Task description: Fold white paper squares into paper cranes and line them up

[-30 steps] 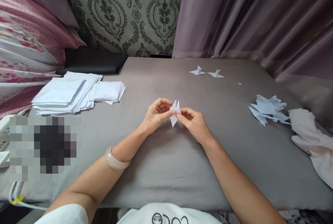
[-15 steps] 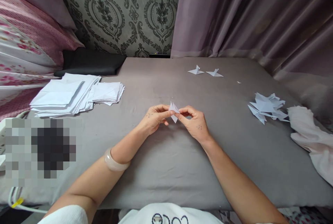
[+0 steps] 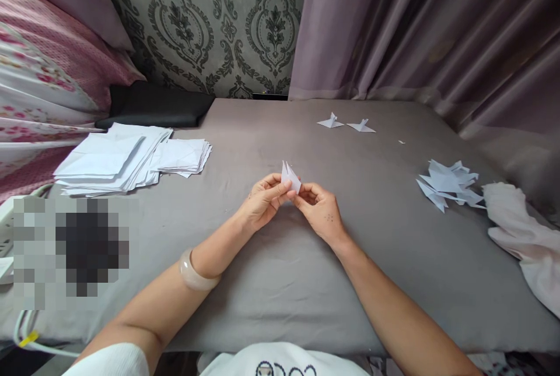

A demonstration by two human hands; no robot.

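We've got one paper (image 3: pixel 290 178) in work: small, white, creased into a narrow kite-like shape, two sharp tips pointing up with a slit between them, top leaning a little left. Lower end is hidden in the grip. It sits raised over the middle of the grey-covered bench (image 3: pixel 262 137), right in front of us.

Left hand (image 3: pixel 266 198): fingers curled, pinching the paper from its left side, thumb across the near face. Right hand (image 3: pixel 321 210): thumb and fingers pinching low on the right side. Thumb tips are close; we can't tell if they touch.

Stock lies loose on the bench. At left, two stacks: big stack (image 3: pixel 100 157), larger sheets, ragged edges; small stack (image 3: pixel 184 154), smaller sheets, right up against it. Sheets too tight to count.

Other counts: two birds (image 3: pixel 331 121) of white folded paper, side by side toward the far edge; one pile (image 3: pixel 452 181) of folded pieces at right, overlapping, so we can't count them; one scrap (image 3: pixel 401 141) between birds and pile; one pale cloth (image 3: pixel 510 204) just beside the pile; one bangle (image 3: pixel 195 274) on our left forearm
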